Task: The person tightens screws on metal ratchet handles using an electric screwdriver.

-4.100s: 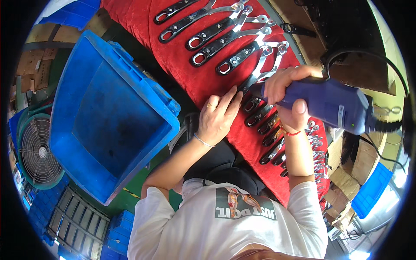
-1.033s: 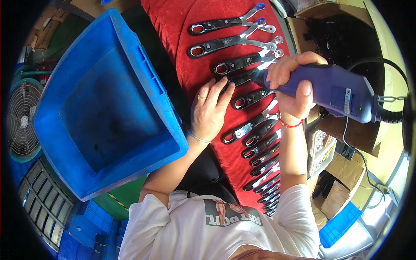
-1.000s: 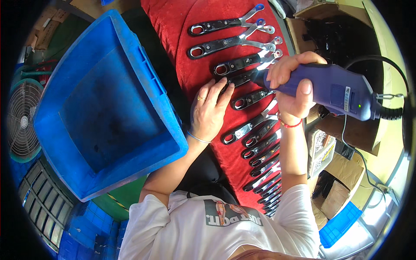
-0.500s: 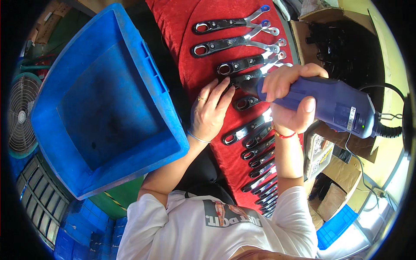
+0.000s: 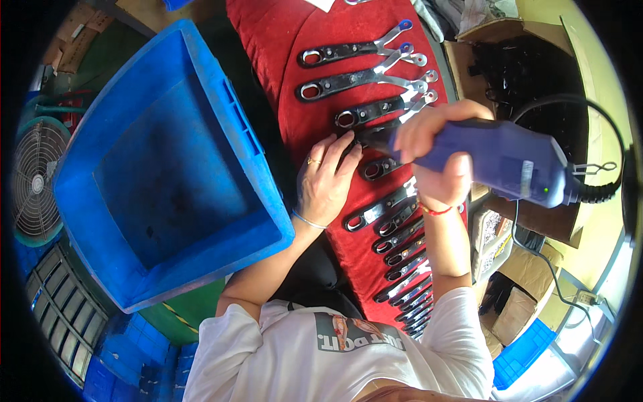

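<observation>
My right hand (image 5: 439, 155) is wrapped round a purple corded electric screwdriver (image 5: 499, 151). Its dark nose points left onto a black ratchet wrench (image 5: 385, 136), whose tip contact is partly hidden. At that wrench's near-left end, my left hand (image 5: 327, 184) presses and grips with curved fingertips; its thumb is hidden. Above lie more black wrenches, one with an oval-holed end and silver forked legs (image 5: 362, 80). Below the working spot sits another black wrench (image 5: 378, 167), followed by a row of several others (image 5: 402, 251) running toward me.
A red cloth (image 5: 268, 40) covers the narrow bench. Left of it stands a large blue bin (image 5: 268, 244). On the right an open cardboard box (image 5: 469, 77) holds dark parts, and a black cable (image 5: 606, 120) loops from the screwdriver. A fan (image 5: 37, 184) is at far left.
The view has shifted slightly, so the bench and bin sit lower. The screwdriver is a little to the left and blurred; both hands keep their places at the same wrench.
</observation>
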